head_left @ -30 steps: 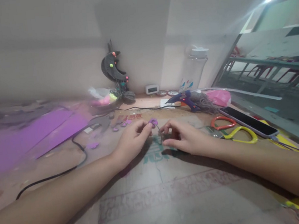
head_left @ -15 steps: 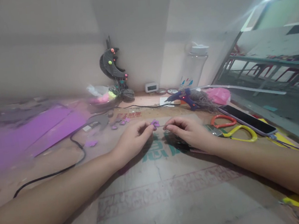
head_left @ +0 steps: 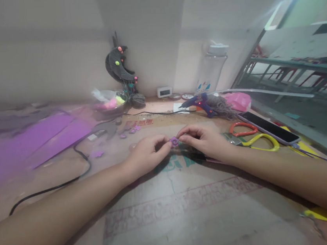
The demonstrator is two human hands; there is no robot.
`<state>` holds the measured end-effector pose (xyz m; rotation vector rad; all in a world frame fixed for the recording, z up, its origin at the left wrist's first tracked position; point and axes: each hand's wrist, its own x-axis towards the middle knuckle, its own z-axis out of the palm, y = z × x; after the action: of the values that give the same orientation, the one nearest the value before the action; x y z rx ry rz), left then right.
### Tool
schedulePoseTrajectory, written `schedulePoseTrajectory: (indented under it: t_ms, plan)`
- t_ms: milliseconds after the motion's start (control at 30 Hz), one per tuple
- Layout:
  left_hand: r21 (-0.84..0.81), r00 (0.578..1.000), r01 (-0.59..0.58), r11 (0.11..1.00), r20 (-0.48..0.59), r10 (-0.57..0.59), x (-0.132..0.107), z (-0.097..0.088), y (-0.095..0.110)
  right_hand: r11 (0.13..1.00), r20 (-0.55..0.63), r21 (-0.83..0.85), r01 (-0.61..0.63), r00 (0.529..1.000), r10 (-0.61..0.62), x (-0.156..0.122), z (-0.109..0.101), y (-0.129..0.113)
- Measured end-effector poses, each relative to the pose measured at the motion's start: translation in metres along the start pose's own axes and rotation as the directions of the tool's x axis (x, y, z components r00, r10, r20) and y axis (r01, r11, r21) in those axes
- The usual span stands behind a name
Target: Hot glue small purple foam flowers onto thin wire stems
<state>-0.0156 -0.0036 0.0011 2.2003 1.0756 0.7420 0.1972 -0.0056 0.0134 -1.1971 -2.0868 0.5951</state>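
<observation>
Between the thumb and finger of my left hand [head_left: 149,152] is a small purple flower-shaped piece [head_left: 174,141], pinched at its left side. My right hand [head_left: 205,139] is closed in a pinch right beside the flower's other side. A thin rod, seen plainly a moment ago in those fingers, is now mostly hidden; its tip seems to meet the flower. Both hands are raised over the printed board [head_left: 174,215]. Several small purple cut-outs [head_left: 131,131] lie beyond my left hand, and one more purple flower [head_left: 98,154] lies farther left.
Purple sheets [head_left: 61,130] and a black cable [head_left: 55,187] lie left. At the back stand a dark moon ornament [head_left: 118,66], a small clock [head_left: 164,92] and a clear bottle [head_left: 213,67]. Rightward are a blue glue gun [head_left: 198,102], red handle [head_left: 243,128], yellow handle [head_left: 266,142] and phone [head_left: 269,128].
My right hand has come closer to the flower, so the thin rod between them hardly shows. The flower has turned and shifted slightly right and down with my left fingers.
</observation>
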Motion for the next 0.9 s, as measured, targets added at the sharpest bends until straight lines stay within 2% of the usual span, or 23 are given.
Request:
schedulePoseTrajectory:
  t_ms: [100, 333, 467, 667, 900]
  plan:
    - [0.004, 1.0, -0.013, 1.0, 0.011, 0.013, 0.0001, 0.0001, -0.0011, 1.0, 0.026, 0.015, -0.005, 1.0, 0.005, 0.0003, 0.0004, 0.0004]
    - [-0.008, 0.999, -0.025, 1.0, 0.022, 0.025, -0.0007, 0.0014, -0.0033, 1.0, 0.0, -0.021, 0.004, 1.0, -0.004, -0.0006, 0.0011, 0.002]
    - [0.007, 0.999, -0.029, 1.0, 0.026, 0.028, -0.0006, 0.0014, -0.0034, 1.0, 0.043, -0.006, -0.002, 0.999, 0.002, -0.0001, 0.0013, 0.0017]
    - [-0.013, 0.997, -0.029, 1.0, 0.069, 0.029, -0.0006, 0.0006, -0.0013, 0.999, 0.087, 0.019, 0.051, 0.995, -0.052, 0.0004, 0.0016, 0.0004]
    - [-0.041, 0.997, -0.025, 0.999, 0.07, 0.027, -0.0006, -0.0009, 0.0018, 0.999, 0.068, -0.002, 0.05, 0.996, -0.05, 0.0003, 0.0014, -0.0008]
